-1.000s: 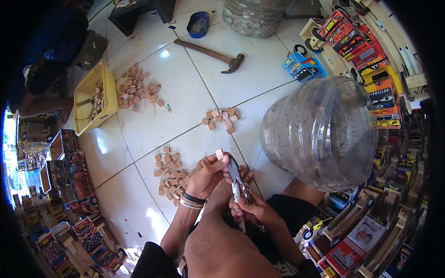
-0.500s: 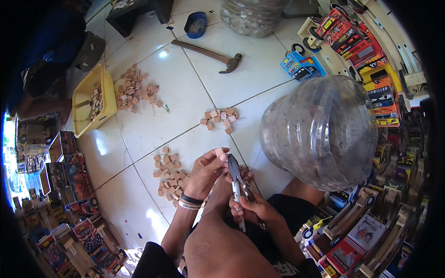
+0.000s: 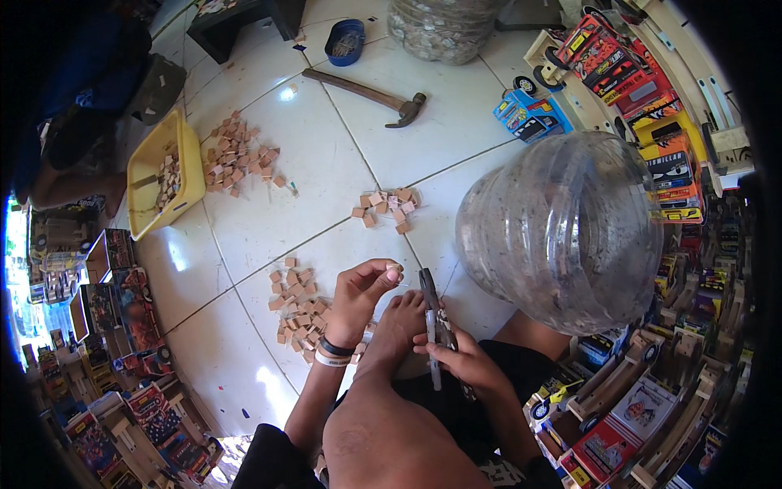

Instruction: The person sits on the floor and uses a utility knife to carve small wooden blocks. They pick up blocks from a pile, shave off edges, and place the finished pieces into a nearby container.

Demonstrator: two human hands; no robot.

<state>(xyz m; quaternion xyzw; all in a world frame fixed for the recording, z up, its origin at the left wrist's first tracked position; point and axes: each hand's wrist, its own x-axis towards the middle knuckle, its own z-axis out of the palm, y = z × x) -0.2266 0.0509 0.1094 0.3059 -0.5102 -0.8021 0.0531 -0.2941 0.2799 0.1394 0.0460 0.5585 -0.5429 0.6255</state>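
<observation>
Raised above my bare foot, my left hand (image 3: pixel 360 298) pinches a small wooden block (image 3: pixel 395 268) between thumb and fingers. A thin bit seems to stick out beside the block, too small to make out. My right hand (image 3: pixel 463 360) is closed around the handles of a pair of pliers (image 3: pixel 428 292), whose dark jaws point away from me. A small gap separates the jaws from the block. Below and left of my left hand lies a heap of small wooden blocks (image 3: pixel 299 303). A smaller cluster of blocks (image 3: pixel 386 207) sits on the tiles beyond both hands.
A large clear plastic container (image 3: pixel 521 236) lies at the right. Farther off are a hammer (image 3: pixel 366 94), a blue tub of nails (image 3: pixel 344 57), a yellow basin (image 3: pixel 194 191) and another block heap (image 3: pixel 236 155). Toy trucks (image 3: pixel 533 114) crowd both sides. Another person sits at far left.
The pliers and the block have drawn apart: my right hand moved the pliers slightly right and toward me. My left hand has turned, still pinching the block.
</observation>
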